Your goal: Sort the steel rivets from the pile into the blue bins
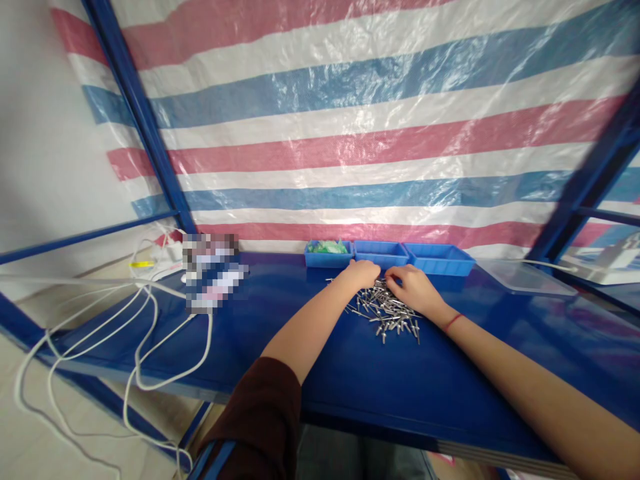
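Note:
A loose pile of small silvery metal pins that look like pop rivets (393, 310) lies on the blue tabletop (345, 373). At the pile's far left edge is my left hand (364, 273), back upward and fingers curled; what they hold, if anything, is hidden. My right hand (413, 288), with a thin red cord at its wrist, rests over the pile's far right side. Its thumb and fingers are bent together, and I cannot make out what is between them. The fingertips of both hands point toward each other, a small gap apart.
Behind the hands stand three blue bins in a row: the left bin (327, 259) holds green-wrapped items, then a middle bin (381, 253) and a right bin (440, 260). A clear plastic lid (525, 277) lies at right. White cables (155, 320) loop over the table's left end.

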